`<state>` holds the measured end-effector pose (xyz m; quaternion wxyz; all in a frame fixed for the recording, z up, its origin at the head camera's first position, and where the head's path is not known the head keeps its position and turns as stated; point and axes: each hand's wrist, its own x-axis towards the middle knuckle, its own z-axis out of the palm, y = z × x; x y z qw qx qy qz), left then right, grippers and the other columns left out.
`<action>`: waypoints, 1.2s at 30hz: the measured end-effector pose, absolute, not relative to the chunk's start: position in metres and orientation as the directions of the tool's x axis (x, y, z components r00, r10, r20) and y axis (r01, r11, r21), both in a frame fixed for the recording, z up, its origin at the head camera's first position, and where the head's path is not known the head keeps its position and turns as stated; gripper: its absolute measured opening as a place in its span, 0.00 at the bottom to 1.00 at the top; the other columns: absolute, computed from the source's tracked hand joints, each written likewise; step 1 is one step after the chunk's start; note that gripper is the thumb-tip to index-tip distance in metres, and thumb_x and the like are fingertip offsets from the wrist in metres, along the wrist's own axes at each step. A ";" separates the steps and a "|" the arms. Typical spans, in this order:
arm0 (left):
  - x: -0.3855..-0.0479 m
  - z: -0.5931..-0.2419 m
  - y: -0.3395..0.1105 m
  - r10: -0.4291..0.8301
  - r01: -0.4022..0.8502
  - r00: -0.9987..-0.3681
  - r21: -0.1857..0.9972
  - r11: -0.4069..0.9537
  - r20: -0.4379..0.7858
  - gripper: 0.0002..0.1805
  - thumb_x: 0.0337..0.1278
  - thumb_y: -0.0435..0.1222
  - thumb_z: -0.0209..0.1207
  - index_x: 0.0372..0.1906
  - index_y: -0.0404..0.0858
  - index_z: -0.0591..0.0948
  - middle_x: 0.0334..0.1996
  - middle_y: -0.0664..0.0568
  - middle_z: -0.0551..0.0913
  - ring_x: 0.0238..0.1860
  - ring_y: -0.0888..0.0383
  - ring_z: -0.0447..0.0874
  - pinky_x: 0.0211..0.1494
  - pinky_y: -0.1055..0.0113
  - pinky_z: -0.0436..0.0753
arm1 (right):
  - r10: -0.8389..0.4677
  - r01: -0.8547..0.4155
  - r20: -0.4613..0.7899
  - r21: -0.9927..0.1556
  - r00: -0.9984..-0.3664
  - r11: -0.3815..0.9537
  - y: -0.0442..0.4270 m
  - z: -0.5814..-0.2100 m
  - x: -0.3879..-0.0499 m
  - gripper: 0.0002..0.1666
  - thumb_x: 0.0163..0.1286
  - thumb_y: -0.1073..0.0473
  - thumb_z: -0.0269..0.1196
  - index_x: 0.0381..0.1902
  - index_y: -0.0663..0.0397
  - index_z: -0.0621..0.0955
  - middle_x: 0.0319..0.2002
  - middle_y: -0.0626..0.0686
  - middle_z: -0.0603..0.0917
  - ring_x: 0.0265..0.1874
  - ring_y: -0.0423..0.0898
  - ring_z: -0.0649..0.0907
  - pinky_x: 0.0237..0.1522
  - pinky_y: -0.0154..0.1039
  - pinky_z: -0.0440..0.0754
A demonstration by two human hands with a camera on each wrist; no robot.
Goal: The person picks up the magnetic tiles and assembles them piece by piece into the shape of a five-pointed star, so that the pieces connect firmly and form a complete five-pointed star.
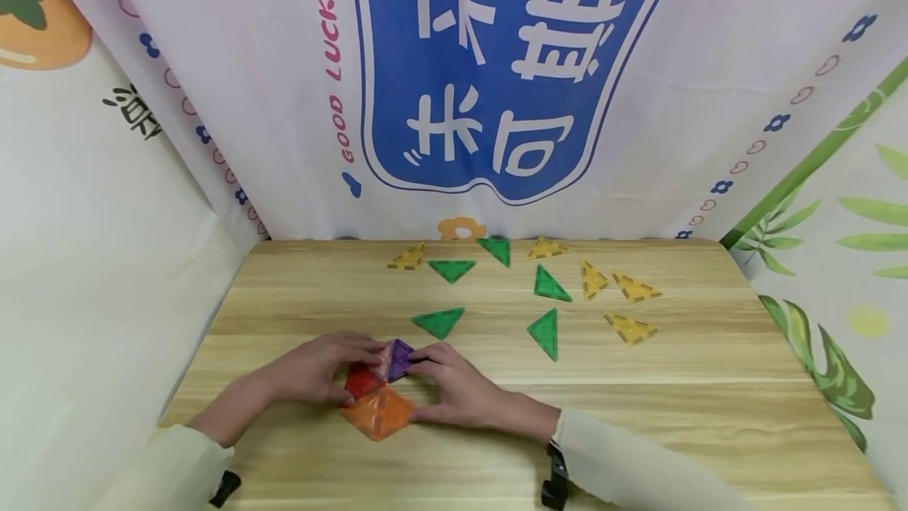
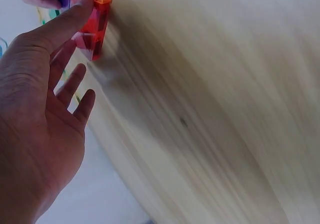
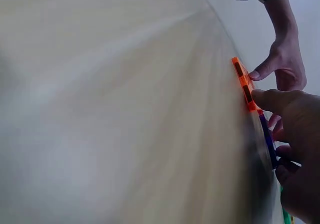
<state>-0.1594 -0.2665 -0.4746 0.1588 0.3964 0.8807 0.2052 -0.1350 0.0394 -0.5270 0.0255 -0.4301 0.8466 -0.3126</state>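
Note:
In front of me a cluster of translucent triangular magnetic tiles lies on the table: orange tiles, a red tile, a pink tile and a purple tile. My left hand grips the cluster's left side, thumb by the red tile and fingertips on the pink one. From the right, my right hand holds the other side, its thumb against an orange edge and its fingers at the purple tile. In the left wrist view, the left hand's outer fingers extend clear of the tiles.
Several green triangular tiles and several yellow ones lie scattered farther back on the wooden table. A printed curtain hangs along the table's back edge, with pale patterned cloth at the sides.

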 end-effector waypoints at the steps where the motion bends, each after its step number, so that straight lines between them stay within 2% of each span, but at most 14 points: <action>1: -0.161 -0.474 -0.272 0.758 0.625 -0.641 0.491 0.608 -0.122 0.36 0.49 0.35 0.80 0.68 0.42 0.83 0.73 0.48 0.78 0.74 0.38 0.72 0.72 0.35 0.73 | -0.745 -0.715 0.228 -0.547 -0.627 0.435 0.034 -0.527 -0.137 0.41 0.62 0.42 0.79 0.66 0.58 0.83 0.69 0.55 0.78 0.70 0.49 0.74 0.74 0.41 0.72; 9: -0.171 -0.475 -0.308 0.740 0.621 -0.663 0.466 0.630 -0.116 0.38 0.47 0.34 0.80 0.69 0.41 0.83 0.72 0.45 0.78 0.72 0.36 0.73 0.69 0.33 0.74 | -0.750 -0.760 0.250 -0.450 -0.612 0.470 -0.007 -0.530 -0.154 0.40 0.64 0.36 0.76 0.65 0.56 0.84 0.68 0.53 0.80 0.69 0.48 0.76 0.73 0.40 0.71; 16: -0.179 -0.474 -0.332 0.741 0.625 -0.668 0.489 0.609 -0.070 0.40 0.43 0.31 0.81 0.68 0.39 0.83 0.71 0.39 0.78 0.70 0.30 0.73 0.66 0.29 0.73 | -0.740 -0.718 0.181 -0.468 -0.648 0.515 -0.038 -0.528 -0.166 0.43 0.65 0.34 0.74 0.69 0.54 0.82 0.71 0.50 0.79 0.71 0.46 0.75 0.75 0.38 0.70; 24: -0.190 -0.468 -0.359 0.701 0.562 -0.699 0.500 0.659 -0.139 0.40 0.43 0.29 0.79 0.69 0.36 0.81 0.71 0.34 0.76 0.70 0.22 0.67 0.65 0.23 0.70 | -0.739 -0.716 0.162 -0.448 -0.654 0.535 -0.075 -0.525 -0.182 0.44 0.66 0.33 0.74 0.69 0.55 0.82 0.71 0.50 0.79 0.71 0.45 0.75 0.75 0.34 0.68; 36: -0.205 -0.469 -0.375 0.653 0.481 -0.742 0.556 0.678 -0.154 0.41 0.46 0.28 0.78 0.71 0.39 0.80 0.73 0.33 0.74 0.71 0.22 0.65 0.68 0.25 0.68 | -0.743 -0.701 0.128 -0.466 -0.657 0.540 -0.094 -0.527 -0.208 0.44 0.66 0.33 0.74 0.69 0.55 0.81 0.72 0.51 0.79 0.73 0.45 0.74 0.76 0.31 0.65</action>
